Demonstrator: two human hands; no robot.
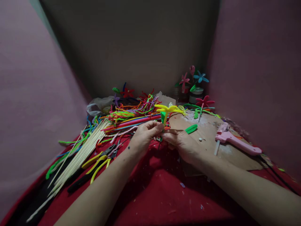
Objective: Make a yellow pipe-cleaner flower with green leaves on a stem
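Observation:
A yellow pipe-cleaner flower (167, 109) stands upright between my two hands, its petals spread above my fingers. My left hand (148, 131) pinches its stem just under the yellow part. Close beside it, my right hand (176, 141) is also closed at the stem, a little lower. One green leaf (163, 116) rises behind the stem, and another green leaf (191, 129) sticks out to the right past my right hand. The dark lower end of the stem shows below my fingers. My fingertips partly hide where the leaves join.
Pliers (103, 158) and wooden sticks (80, 157) lie at left. Behind is a heap of coloured pipe cleaners (134, 111). A pink glue gun (237, 142) rests on cardboard (211, 128) at right, its cord trailing off. Finished flowers (199, 77) stand by jars at the back.

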